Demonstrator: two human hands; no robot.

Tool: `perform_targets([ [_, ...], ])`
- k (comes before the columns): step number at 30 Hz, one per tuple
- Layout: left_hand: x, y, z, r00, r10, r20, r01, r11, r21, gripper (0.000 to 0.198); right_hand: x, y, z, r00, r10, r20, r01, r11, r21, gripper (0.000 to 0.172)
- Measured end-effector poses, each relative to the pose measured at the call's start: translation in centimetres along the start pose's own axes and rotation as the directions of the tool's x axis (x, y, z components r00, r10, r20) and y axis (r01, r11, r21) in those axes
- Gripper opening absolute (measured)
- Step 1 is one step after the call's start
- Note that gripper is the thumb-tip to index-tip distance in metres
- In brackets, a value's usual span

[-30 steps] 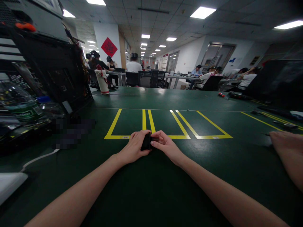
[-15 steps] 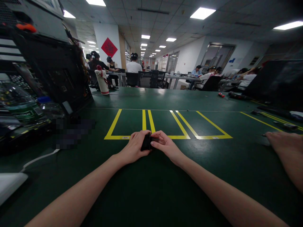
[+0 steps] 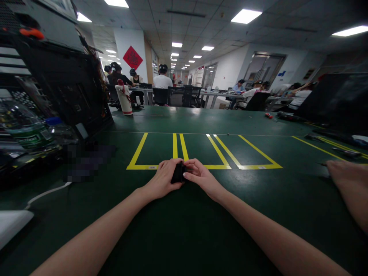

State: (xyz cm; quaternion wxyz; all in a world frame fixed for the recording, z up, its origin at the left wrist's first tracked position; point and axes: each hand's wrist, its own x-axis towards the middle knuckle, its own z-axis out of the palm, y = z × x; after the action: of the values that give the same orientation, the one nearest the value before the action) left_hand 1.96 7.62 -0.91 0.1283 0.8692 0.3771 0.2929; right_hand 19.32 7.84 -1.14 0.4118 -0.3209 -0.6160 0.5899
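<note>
Just below the yellow tape outlines on the dark green table, my left hand wraps round a small black object. From the right, my right hand meets the object's right side, with its thumb and fingers curled together there. The black object is low over the table or resting on it. Its exact kind cannot be told, and the fingers partly hide it. Whether my right fingertips pinch a small part of it is too small to tell.
An open black computer case and plastic bottles stand at the left. A white figure-shaped bottle stands at the back. Another person's hand holds a thin tool at the right. Several people sit at far tables.
My two hands and the black object look almost unmoved. The other person's hand at the right has shifted slightly to the right.
</note>
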Motion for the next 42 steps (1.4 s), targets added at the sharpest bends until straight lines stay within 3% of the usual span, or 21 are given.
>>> perform_targets([
  [6, -0.08, -0.04, -0.01, 1.0, 0.004, 0.005, -0.004, 1.0, 0.008, 0.055, -0.06, -0.2, -0.02, 0.999, 0.024, 0.034, -0.024, 0.999, 0.021, 0.03],
  [11, -0.03, -0.07, 0.04, 1.0, 0.003, 0.004, -0.003, 1.0, 0.01, 0.056, -0.04, -0.09, 0.09, 1.0, -0.01, 0.008, 0.01, 1.0, 0.001, 0.021],
  [17, -0.04, -0.05, -0.02, 1.0, -0.005, 0.008, 0.006, 1.0, -0.008, 0.057, 0.05, 0.06, -0.08, 1.0, 0.025, -0.005, -0.025, 0.997, -0.074, 0.029],
  [23, -0.01, -0.17, 0.14, 1.0, 0.011, 0.003, -0.012, 1.0, 0.016, 0.058, 0.05, 0.36, 0.0, 0.999, -0.02, 0.028, 0.021, 0.999, -0.033, 0.032],
  [29, 0.0, -0.24, 0.2, 1.0, 0.009, -0.007, -0.009, 1.0, 0.017, 0.057, -0.05, 0.04, 0.17, 1.0, -0.022, -0.002, 0.021, 0.999, -0.042, 0.019],
  [34, 0.02, -0.19, 0.23, 1.0, 0.007, -0.005, -0.007, 1.0, 0.013, 0.057, -0.01, -0.21, 0.1, 1.0, 0.001, -0.008, -0.002, 0.996, -0.085, 0.028],
  [42, 0.06, 0.01, -0.04, 1.0, 0.001, 0.008, -0.001, 1.0, 0.005, 0.057, -0.23, 0.09, 0.35, 1.0, -0.026, -0.001, 0.025, 0.998, -0.06, 0.027],
])
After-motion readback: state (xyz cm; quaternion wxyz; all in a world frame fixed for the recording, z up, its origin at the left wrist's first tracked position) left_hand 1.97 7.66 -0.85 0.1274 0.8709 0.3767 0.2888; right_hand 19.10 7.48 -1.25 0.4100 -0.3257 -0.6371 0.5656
